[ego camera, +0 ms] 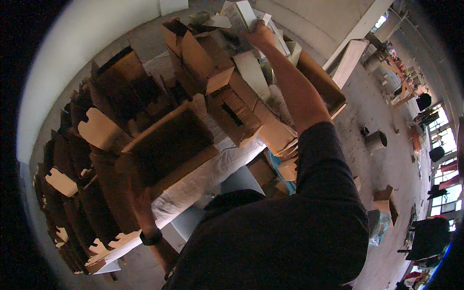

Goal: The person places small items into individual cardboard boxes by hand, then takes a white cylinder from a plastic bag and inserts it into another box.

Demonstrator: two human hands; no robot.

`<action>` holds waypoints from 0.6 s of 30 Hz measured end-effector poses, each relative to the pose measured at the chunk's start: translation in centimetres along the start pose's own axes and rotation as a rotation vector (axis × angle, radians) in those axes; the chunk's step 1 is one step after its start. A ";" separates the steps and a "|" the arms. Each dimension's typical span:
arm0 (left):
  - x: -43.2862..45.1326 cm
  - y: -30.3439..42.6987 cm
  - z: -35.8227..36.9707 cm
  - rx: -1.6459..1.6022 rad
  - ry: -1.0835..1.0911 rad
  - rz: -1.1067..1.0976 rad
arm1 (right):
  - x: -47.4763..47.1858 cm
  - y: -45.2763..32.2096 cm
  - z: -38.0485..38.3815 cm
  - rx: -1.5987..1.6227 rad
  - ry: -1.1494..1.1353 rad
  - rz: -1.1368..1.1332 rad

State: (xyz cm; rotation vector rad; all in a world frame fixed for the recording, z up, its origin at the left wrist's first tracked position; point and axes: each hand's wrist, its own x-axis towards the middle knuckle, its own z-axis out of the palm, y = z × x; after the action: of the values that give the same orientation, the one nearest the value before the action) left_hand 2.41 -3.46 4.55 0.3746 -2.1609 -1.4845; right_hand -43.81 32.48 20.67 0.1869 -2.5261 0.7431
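My right hand (259, 35) reaches to the top of the view, its fingers around the edge of a small white carton (240, 16). Other white cartons lie beside and below it, one of them a long pale one (252, 72). My left hand (127, 168) is in shadow at the left side of an open brown cardboard box (188, 159); its fingers are too dark to make out. The box stands on a surface covered with white sheeting (203, 177). An open, slotted cardboard box (235, 112) lies between my two arms.
Rows of folded cardboard pieces (101, 188) crowd the left. A large open carton (319, 79) stands right of my right forearm. A metal can (376, 140) and an opened carton (387, 203) are on the concrete floor at the right. A pale wall curves along the upper left.
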 end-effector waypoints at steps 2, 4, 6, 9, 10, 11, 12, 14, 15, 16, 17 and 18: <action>-0.1 -1.7 -0.6 0.113 -0.035 -0.019 | -1.6 -1.6 -2.0 0.020 0.048 -0.020; -0.4 -3.9 -1.9 0.160 -0.080 -0.060 | -2.7 -1.8 -3.8 0.134 0.135 -0.125; 0.0 -1.1 -0.4 0.084 -0.053 -0.062 | -4.5 -1.3 -6.1 0.133 0.188 -0.184; -0.3 -0.6 -0.2 0.060 -0.022 0.036 | -8.0 -0.6 -8.9 -0.015 0.196 -0.214; -0.4 -1.1 -0.4 0.075 -0.026 0.081 | -9.0 0.0 -9.5 -0.082 0.194 -0.219; -0.3 -1.2 -0.4 -0.003 -0.057 0.021 | -10.0 0.4 -10.0 -0.152 0.192 -0.223; -0.2 -1.0 -0.4 -0.080 -0.087 -0.039 | -10.9 -0.1 -10.6 -0.264 0.200 -0.228; -0.1 -1.4 -0.5 -0.169 -0.105 -0.066 | -10.7 1.3 -9.9 -0.326 0.270 -0.277; -0.1 -1.9 -0.6 -0.180 -0.094 -0.032 | -10.4 1.9 -9.7 -0.356 0.307 -0.301; 0.0 -1.9 -0.6 -0.187 -0.084 0.002 | -10.1 1.8 -9.5 -0.327 0.304 -0.273; 0.1 -1.7 -0.5 -0.129 -0.070 0.006 | -9.5 1.8 -9.0 -0.328 0.288 -0.246; 0.2 -0.6 -0.3 -0.072 -0.057 0.012 | -9.0 1.5 -8.5 -0.329 0.272 -0.220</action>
State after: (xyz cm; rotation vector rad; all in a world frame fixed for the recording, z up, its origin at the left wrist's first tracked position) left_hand 2.36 -3.96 4.13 0.2976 -2.1421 -1.5798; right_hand -32.81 38.29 21.68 0.2274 -2.2791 0.2425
